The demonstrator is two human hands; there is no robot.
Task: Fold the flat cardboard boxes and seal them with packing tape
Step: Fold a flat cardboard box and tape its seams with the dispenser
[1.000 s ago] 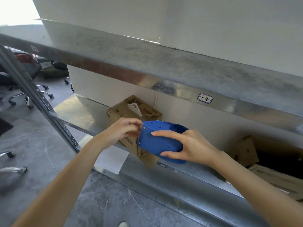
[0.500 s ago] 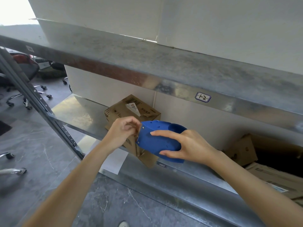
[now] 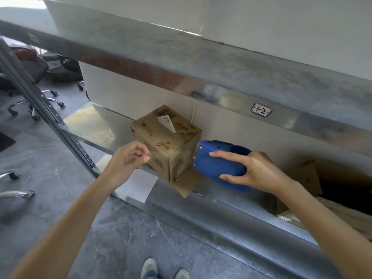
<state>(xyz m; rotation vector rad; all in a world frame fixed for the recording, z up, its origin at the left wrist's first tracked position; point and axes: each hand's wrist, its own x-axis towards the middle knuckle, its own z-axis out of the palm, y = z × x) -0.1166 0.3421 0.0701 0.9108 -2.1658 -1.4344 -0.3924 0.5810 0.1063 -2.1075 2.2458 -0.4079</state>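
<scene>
A small brown cardboard box (image 3: 161,137) with barcode labels stands on the lower metal shelf (image 3: 94,121), one loose flap (image 3: 188,187) sticking out under it over the shelf edge. My right hand (image 3: 259,172) grips a blue tape dispenser (image 3: 219,168), its mouth against the box's right front face. My left hand (image 3: 130,158) is to the left of the box, thumb and fingers pinched together. A faint, hazy strip of clear tape (image 3: 181,158) seems to run across the box from the dispenser toward that hand.
The upper shelf (image 3: 201,63) with a "1-2" label (image 3: 261,110) overhangs the box. An open carton (image 3: 314,178) sits on the lower shelf at right. A white sheet (image 3: 136,186) hangs at the shelf edge. A slanted steel upright (image 3: 50,117) and office chairs (image 3: 30,77) are at left.
My left hand has left the dispenser's mouth and moved left past the box, still pinched. The dispenser has shifted right, uncovering the box. The view has shifted.
</scene>
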